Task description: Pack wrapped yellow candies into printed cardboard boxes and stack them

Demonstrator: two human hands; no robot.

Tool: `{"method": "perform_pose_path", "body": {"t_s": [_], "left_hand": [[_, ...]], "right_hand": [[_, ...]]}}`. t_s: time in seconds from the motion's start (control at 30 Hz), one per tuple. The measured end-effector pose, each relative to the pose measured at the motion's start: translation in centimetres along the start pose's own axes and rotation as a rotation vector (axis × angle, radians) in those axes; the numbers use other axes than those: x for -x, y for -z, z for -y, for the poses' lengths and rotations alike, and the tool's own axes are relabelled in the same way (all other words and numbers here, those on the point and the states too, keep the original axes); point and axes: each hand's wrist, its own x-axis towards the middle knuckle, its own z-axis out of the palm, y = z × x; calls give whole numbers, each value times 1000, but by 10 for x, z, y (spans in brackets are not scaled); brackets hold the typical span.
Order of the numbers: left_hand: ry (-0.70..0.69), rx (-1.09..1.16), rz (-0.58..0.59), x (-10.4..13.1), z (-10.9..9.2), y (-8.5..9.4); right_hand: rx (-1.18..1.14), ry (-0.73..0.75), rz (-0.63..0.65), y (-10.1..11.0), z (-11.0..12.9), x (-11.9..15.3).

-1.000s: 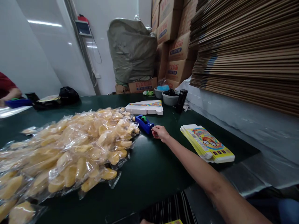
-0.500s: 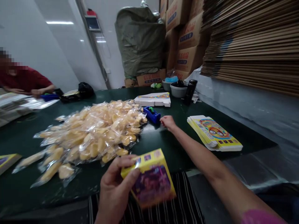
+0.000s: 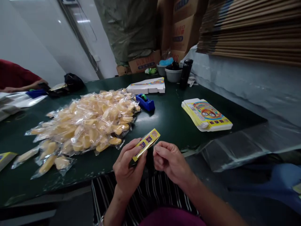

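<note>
Obliquely, a box [image 3: 148, 143] juts from the left hand [image 3: 129, 163].

Tape dispenser [image 3: 146, 103], packets [image 3: 91, 121] on table [image 3: 164, 125]

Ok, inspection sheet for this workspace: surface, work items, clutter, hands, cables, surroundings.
Surface: dark green table, scuffed at the near edge.
Work items: yellow box, held; blue tape dispenser beside the wrapped yellow pieces; flat cartons to the right.
Clutter: black bottle by a grey bowl.
Hands: left hand grips the yellow box; right hand curled close by, contents hidden.
Cables: thin cable on the back wall.
Surroundings: cardboard stack, co-worker's red sleeve.
</note>
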Motion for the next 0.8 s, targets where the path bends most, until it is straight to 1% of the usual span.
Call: {"method": "perform_pose_path", "body": {"t_s": [0.1,0.23,0.43,0.5,0.57,0.67,0.73,0.8], "left_hand": [[-30,-8,22,1,-6,-3],[-72,13,41,3,-11,-2],[-91,8,104,8,-8,-2],[-76,-12,108,7,-7,-2],[-21,-4,99,5,-8,-4],[150,117,57,2,-15,-5],[254,223,25,0,-23,-6],[321,306,8,-3,-32,-4]], "right_hand": [[-24,-50,-8,7,-2,-1],[-10,-68,-13,11,-5,1],[36,-74,-80,20,-18,-8],[59,-86,-82,24,-21,-12],[102,-86,-59,29,-21,-15],[214,-22,-42,34,-20,-19],[283,32,-65,36,-19,-23],[344,51,-98,38,-21,-26]]}}
